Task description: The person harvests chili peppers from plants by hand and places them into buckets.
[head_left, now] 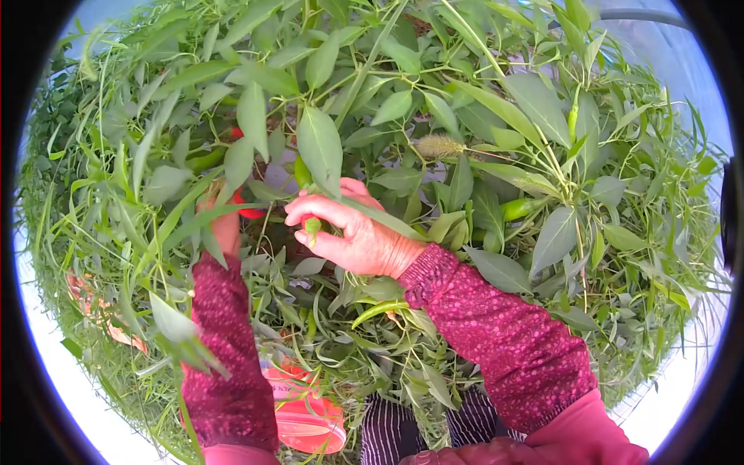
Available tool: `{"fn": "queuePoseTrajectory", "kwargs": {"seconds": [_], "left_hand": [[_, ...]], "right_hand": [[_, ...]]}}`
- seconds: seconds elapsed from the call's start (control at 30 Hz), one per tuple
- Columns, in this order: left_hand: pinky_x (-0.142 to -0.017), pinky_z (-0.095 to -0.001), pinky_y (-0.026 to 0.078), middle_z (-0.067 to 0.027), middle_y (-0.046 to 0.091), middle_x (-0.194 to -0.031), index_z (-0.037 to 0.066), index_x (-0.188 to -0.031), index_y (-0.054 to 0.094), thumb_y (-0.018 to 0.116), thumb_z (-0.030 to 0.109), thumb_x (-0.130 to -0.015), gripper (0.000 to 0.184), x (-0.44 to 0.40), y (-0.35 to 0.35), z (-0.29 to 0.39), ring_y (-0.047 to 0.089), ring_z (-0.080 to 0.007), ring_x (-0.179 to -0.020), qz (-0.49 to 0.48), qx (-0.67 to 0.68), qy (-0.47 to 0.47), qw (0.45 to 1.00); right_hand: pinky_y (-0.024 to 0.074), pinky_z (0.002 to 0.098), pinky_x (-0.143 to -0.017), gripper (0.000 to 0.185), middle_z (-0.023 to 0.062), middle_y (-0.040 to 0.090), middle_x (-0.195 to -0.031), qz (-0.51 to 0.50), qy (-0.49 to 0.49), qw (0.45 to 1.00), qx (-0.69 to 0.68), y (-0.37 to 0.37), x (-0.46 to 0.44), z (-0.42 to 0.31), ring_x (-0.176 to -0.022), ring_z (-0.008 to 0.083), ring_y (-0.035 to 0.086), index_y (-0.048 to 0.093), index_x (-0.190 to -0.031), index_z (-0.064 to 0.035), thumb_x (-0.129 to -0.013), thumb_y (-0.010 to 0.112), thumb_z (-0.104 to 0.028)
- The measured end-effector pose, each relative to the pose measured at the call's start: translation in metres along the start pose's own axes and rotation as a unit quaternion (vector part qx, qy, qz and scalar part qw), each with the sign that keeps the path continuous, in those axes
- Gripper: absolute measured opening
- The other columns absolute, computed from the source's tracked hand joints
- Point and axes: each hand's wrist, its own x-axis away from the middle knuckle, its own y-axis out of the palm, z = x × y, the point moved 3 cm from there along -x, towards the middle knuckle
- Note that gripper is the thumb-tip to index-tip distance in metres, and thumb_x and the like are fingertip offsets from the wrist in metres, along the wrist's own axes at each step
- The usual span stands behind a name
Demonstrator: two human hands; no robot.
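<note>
My right hand [353, 232] is among the pepper plants, its thumb and forefinger curled round the stem end of a green pepper [311, 226]. Another green pepper [302, 172] hangs just above its knuckles. My left hand [225, 225] reaches into the foliage at the left, and leaves cover its fingers. Close beside it is a red pepper [249, 205], partly behind a long leaf. A green pepper [205, 160] hangs above the left hand.
A red container [310, 422] stands low between my forearms. More green peppers hang at the right [521, 208], at the upper right [573, 120] and below my right wrist [377, 312]. Dense leaves and a seed head [439, 146] surround the hands.
</note>
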Motion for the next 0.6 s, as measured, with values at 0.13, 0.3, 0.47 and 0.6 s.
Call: {"fn": "queuePoseTrajectory", "kwargs": {"seconds": [0.13,0.3,0.47,0.6], "left_hand": [[-0.070,-0.0278,0.046,-0.0032,0.063,-0.083,-0.001,-0.094,0.062,0.056,0.018,-0.091,0.021,0.038,-0.001,0.036,0.054,-0.0131,-0.073,-0.157,-0.177,-0.008,0.972],[-0.063,-0.0379,0.047,-0.0223,0.061,-0.077,0.000,-0.087,0.061,0.058,0.015,-0.086,0.016,0.030,0.055,0.128,0.061,-0.0343,-0.071,-0.077,-0.308,0.199,0.927],[-0.070,-0.0427,0.049,-0.0222,0.063,-0.085,0.004,-0.090,0.063,0.060,0.019,-0.080,0.019,-0.123,0.073,0.067,0.062,-0.0370,-0.083,-0.056,-0.167,0.144,0.974],[-0.069,-0.0421,0.049,-0.0216,0.062,-0.084,0.003,-0.089,0.063,0.060,0.020,-0.079,0.020,-0.138,0.078,0.067,0.062,-0.0355,-0.082,-0.145,-0.420,0.168,0.880]], "right_hand": [[0.0277,0.0387,-0.101,0.022,-0.0018,0.061,-0.106,-0.029,0.008,0.996,-0.083,0.002,-0.002,-0.002,-0.104,0.0161,0.057,0.057,-0.107,-0.0180,-0.086,0.063,-0.019],[0.0408,0.0346,-0.083,0.010,0.0005,0.059,-0.078,0.071,0.058,0.979,-0.183,0.019,0.005,0.014,-0.082,0.0233,0.057,0.058,-0.087,-0.0152,-0.079,0.062,-0.019],[0.0385,0.0357,-0.088,0.012,0.0003,0.058,-0.076,0.061,0.021,0.993,-0.095,0.018,0.014,0.008,-0.081,0.0227,0.057,0.055,-0.088,-0.0154,-0.079,0.061,-0.019],[0.0353,0.0365,-0.094,0.013,-0.0017,0.054,-0.071,0.009,0.061,0.992,-0.107,0.019,0.018,0.004,-0.077,0.0203,0.058,0.054,-0.088,-0.0157,-0.077,0.062,-0.017]]}}
